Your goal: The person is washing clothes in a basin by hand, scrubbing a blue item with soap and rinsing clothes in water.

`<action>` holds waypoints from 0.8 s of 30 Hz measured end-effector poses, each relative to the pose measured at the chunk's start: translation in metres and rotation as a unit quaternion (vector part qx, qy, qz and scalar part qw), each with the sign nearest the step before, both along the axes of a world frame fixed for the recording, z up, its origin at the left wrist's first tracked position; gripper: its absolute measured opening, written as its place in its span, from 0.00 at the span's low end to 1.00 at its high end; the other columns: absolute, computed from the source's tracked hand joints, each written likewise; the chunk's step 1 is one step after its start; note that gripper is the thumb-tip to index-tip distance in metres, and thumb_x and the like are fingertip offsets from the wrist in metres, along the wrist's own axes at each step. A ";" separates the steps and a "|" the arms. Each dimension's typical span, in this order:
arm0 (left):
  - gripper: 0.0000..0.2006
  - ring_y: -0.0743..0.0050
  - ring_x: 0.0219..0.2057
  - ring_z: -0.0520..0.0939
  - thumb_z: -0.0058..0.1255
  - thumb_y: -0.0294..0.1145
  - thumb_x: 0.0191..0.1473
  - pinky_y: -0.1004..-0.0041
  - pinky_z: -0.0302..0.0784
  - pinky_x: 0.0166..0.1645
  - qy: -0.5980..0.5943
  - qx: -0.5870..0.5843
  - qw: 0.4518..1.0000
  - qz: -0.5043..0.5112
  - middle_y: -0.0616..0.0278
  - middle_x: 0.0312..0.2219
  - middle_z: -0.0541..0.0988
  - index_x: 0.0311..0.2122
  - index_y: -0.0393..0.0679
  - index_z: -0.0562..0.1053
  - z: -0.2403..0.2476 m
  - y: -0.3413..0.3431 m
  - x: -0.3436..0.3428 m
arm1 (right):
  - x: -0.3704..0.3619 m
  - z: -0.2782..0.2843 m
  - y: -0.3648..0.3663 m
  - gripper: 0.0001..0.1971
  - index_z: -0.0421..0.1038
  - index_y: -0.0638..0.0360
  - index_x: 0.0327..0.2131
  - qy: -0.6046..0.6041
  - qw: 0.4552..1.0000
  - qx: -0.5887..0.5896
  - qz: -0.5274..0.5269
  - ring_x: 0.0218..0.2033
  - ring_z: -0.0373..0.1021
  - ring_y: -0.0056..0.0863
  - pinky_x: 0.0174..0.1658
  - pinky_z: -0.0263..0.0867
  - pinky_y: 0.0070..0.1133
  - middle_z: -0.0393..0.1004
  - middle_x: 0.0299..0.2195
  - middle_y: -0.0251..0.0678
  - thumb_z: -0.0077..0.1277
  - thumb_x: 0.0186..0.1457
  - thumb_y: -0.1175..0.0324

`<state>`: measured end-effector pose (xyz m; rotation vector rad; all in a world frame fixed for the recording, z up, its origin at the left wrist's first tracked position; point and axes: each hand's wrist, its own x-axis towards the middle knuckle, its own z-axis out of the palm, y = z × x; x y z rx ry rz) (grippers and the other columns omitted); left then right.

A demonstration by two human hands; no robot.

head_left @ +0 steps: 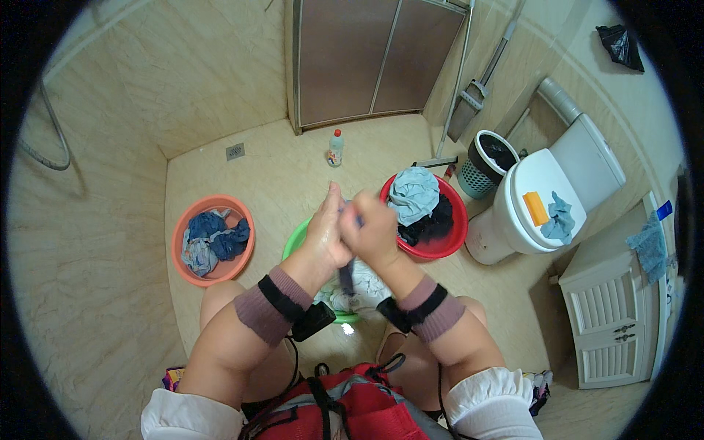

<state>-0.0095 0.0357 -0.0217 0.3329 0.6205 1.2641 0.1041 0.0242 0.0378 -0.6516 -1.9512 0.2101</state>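
In the head view, the person's right hand (370,226) is curled around a dark cloth (346,279), its fingers blurred. The left hand (328,236) stands against it, palm turned inward and fingers pointing away from the person; whether it also grips the cloth cannot be told. The cloth hangs below both hands, above a green basin (297,238) partly hidden by the arms and holding white laundry (367,282). To the left, an orange basin (178,253) holds dark and light blue clothes (231,242). To the right, a red basin (460,227) contains a bunched light blue cloth (414,194) beside black fabric (433,226). Behind it, a bin (475,181) is lined with a black bag (499,152). A red-capped bottle (335,150) stands upright on the floor beyond the hands.
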 end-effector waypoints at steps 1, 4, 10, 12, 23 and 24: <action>0.18 0.73 0.30 0.76 0.42 0.58 0.55 0.68 0.74 0.37 -0.041 -0.109 0.992 0.054 0.68 0.25 0.73 0.25 0.55 0.65 0.034 -0.007 0.037 | 0.017 -0.004 0.020 0.07 0.62 0.60 0.21 0.032 0.994 -0.064 -0.079 0.15 0.63 0.35 0.20 0.60 0.26 0.64 0.15 0.41 0.50 0.47 0.72; 0.19 0.73 0.28 0.74 0.44 0.58 0.54 0.68 0.74 0.37 -0.038 -0.111 0.990 0.079 0.69 0.24 0.71 0.24 0.55 0.64 0.049 -0.009 0.035 | 0.013 -0.004 0.027 0.08 0.61 0.60 0.19 0.083 0.979 -0.132 -0.134 0.15 0.63 0.36 0.20 0.60 0.27 0.63 0.14 0.42 0.49 0.46 0.72; 0.21 0.77 0.23 0.71 0.47 0.60 0.52 0.77 0.72 0.33 0.061 -0.041 0.995 0.070 0.68 0.23 0.69 0.26 0.51 0.64 0.043 -0.016 0.019 | -0.001 -0.008 0.001 0.07 0.63 0.58 0.20 0.058 0.993 -0.067 -0.077 0.17 0.67 0.45 0.20 0.61 0.32 0.67 0.16 0.44 0.51 0.44 0.70; 0.20 0.78 0.21 0.70 0.45 0.58 0.54 0.77 0.70 0.28 0.008 -0.121 0.983 0.139 0.69 0.21 0.69 0.26 0.51 0.64 0.056 -0.007 0.046 | 0.014 -0.009 0.024 0.07 0.64 0.58 0.21 0.082 0.986 -0.093 -0.110 0.17 0.67 0.45 0.20 0.62 0.32 0.67 0.16 0.44 0.50 0.45 0.70; 0.17 0.80 0.23 0.68 0.39 0.53 0.59 0.74 0.69 0.28 0.052 -0.101 0.983 0.144 0.70 0.22 0.63 0.28 0.51 0.62 0.052 -0.007 0.032 | 0.017 -0.025 0.039 0.08 0.63 0.60 0.21 0.089 0.960 -0.228 -0.133 0.18 0.64 0.27 0.24 0.61 0.25 0.64 0.16 0.38 0.47 0.51 0.70; 0.17 0.80 0.23 0.68 0.39 0.53 0.59 0.74 0.69 0.28 0.054 -0.100 0.982 0.148 0.70 0.22 0.63 0.28 0.51 0.62 0.048 -0.006 0.027 | 0.015 -0.028 0.042 0.08 0.64 0.59 0.22 0.114 0.950 -0.268 -0.114 0.20 0.66 0.26 0.27 0.63 0.25 0.64 0.17 0.37 0.47 0.52 0.67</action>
